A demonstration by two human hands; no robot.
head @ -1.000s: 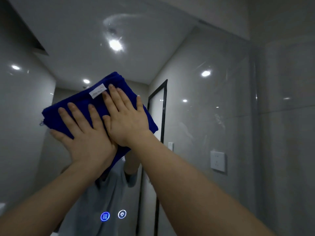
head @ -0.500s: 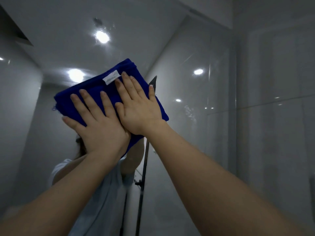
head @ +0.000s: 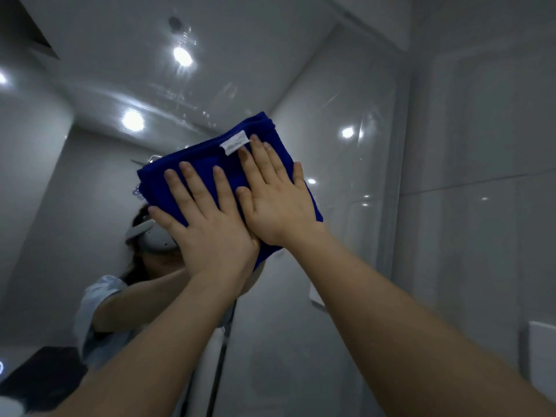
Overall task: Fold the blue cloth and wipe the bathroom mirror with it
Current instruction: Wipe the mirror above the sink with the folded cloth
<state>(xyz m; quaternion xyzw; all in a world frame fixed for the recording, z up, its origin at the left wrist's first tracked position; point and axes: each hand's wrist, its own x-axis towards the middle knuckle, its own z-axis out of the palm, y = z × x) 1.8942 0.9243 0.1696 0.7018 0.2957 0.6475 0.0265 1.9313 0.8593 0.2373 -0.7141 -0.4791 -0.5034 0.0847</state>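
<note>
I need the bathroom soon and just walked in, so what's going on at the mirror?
A person is cleaning the mirror with the blue cloth, which is already folded into a thick pad. The left hand and the right hand both press it flat against the glass with straight fingers, side by side, high up. The cloth's white label sits right by the right hand's fingertips.

Two hands [head: 215, 233] [head: 278, 203], one blue cloth [head: 204, 158], one mirror [head: 90, 176].
</note>
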